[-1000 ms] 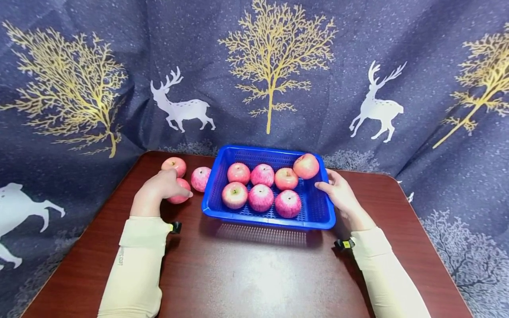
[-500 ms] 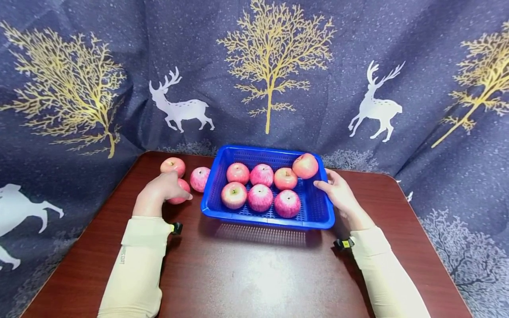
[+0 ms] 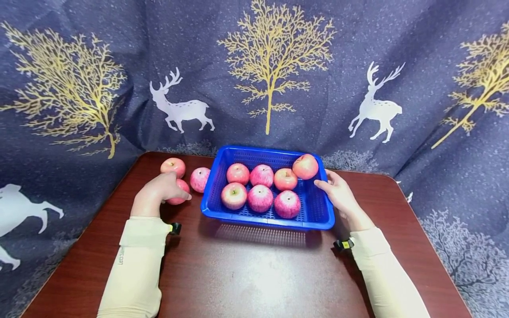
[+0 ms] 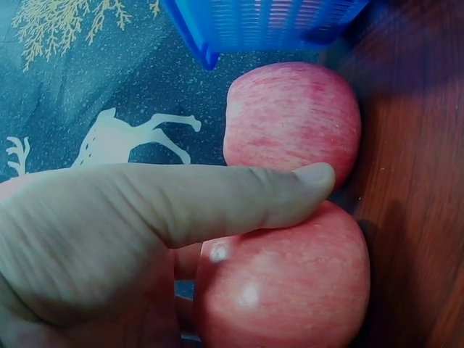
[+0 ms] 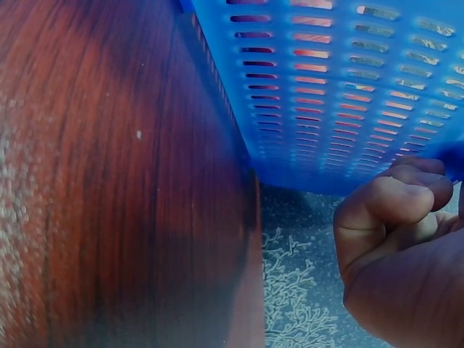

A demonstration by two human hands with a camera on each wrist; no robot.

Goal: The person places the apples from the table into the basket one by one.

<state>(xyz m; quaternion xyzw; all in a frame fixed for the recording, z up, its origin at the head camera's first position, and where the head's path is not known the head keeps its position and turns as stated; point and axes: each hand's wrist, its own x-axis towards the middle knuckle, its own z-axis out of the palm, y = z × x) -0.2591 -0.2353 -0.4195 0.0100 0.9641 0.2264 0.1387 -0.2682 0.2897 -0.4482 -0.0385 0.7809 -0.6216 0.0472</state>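
Note:
At the left of the table, my left hand (image 3: 156,191) holds a red apple (image 3: 183,184), with the thumb laid across it. The left wrist view shows that apple (image 4: 290,290) close up, the fingers partly hidden behind it. Another apple (image 3: 173,166) lies just beyond the hand, and a streaked pink one (image 3: 199,180) sits between the hand and the basket. My right hand (image 3: 342,196) grips the right end of a blue plastic basket (image 3: 258,221), thumb over the rim. From the right wrist view, its curled fingers (image 5: 391,206) are at the basket's slotted wall (image 5: 312,109).
Several apples (image 3: 260,198) stand in two rows in the basket; one (image 3: 305,166) sits higher in its back right corner. The brown wooden table (image 3: 238,274) ends at the back against a dark blue curtain (image 3: 310,115) printed with trees and deer.

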